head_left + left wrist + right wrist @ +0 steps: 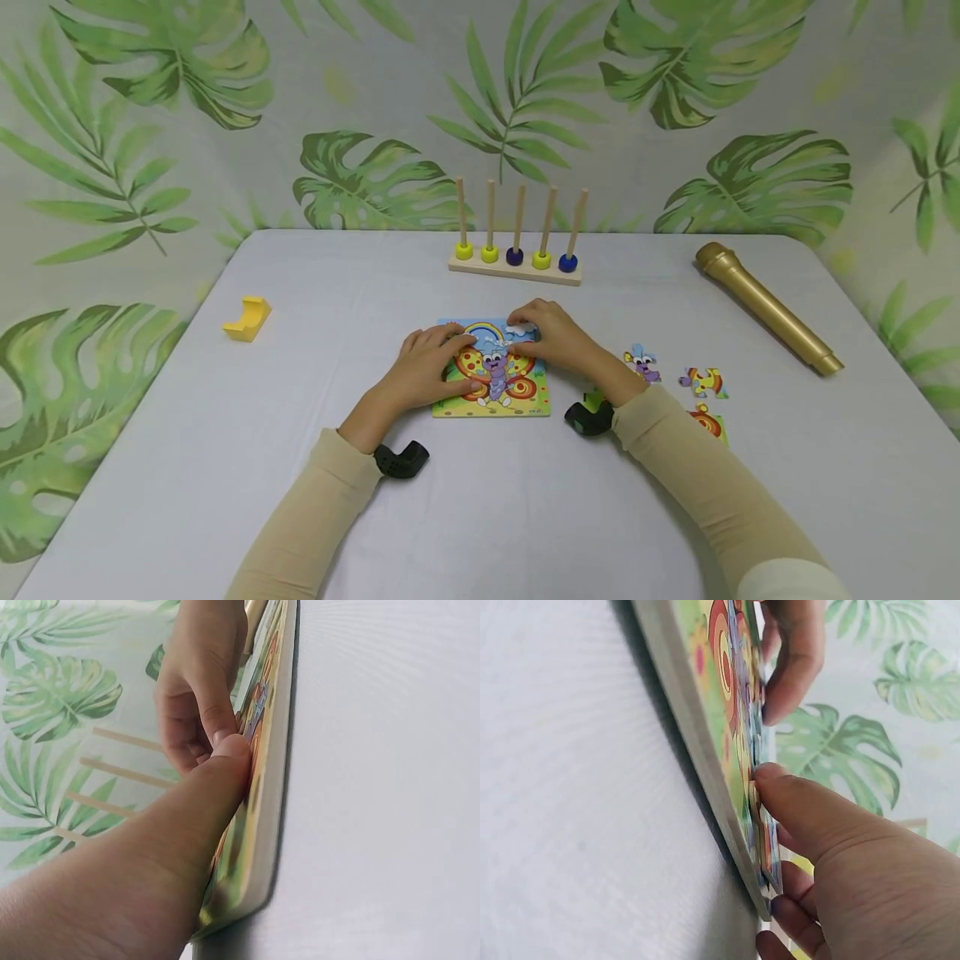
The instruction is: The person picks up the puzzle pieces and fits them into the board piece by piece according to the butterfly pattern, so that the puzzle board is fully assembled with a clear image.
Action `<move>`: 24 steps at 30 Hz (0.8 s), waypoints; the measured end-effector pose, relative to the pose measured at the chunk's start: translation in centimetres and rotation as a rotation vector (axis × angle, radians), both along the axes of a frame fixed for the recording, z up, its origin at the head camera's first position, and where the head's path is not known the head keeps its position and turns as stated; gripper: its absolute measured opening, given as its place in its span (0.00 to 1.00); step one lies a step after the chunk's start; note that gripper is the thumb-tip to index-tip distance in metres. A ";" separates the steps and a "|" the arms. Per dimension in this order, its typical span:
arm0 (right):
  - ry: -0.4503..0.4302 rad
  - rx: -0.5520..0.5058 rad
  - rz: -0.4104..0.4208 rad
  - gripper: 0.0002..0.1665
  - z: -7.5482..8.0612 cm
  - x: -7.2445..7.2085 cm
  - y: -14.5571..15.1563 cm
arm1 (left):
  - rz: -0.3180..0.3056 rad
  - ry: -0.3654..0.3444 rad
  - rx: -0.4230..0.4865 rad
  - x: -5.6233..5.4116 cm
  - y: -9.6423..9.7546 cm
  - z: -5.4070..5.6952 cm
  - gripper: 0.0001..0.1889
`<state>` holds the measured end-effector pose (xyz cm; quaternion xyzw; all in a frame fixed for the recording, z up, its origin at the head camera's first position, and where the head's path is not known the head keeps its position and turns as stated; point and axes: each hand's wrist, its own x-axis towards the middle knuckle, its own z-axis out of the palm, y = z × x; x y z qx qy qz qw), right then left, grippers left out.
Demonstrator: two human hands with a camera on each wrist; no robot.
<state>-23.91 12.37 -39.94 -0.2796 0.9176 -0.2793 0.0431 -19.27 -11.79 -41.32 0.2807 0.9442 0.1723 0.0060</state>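
A butterfly jigsaw puzzle board point(525, 408) lies flat on the white table between the hands. My left hand point(420, 371) rests on its left side, thumb on the picture and fingers spread over the upper left. At the upper right corner, my right hand point(558, 337) holds a puzzle piece point(767, 851) between thumb and fingers. In the right wrist view that piece sits slightly raised and tilted over the board's edge. The left wrist view shows the left thumb point(232, 748) on the board, with the right hand beyond it.
Loose puzzle pieces point(705, 382) lie right of the board, some partly behind the right forearm. A wooden peg stand point(517, 271) with yellow and blue beads stands at the back. A gold microphone point(772, 308) lies at right, a yellow block point(249, 319) at left.
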 end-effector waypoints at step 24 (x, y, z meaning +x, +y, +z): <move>-0.152 -0.042 0.042 0.29 -0.2 -0.2 1.1 | -0.155 0.042 -0.049 -0.4 2.4 -0.1 0.29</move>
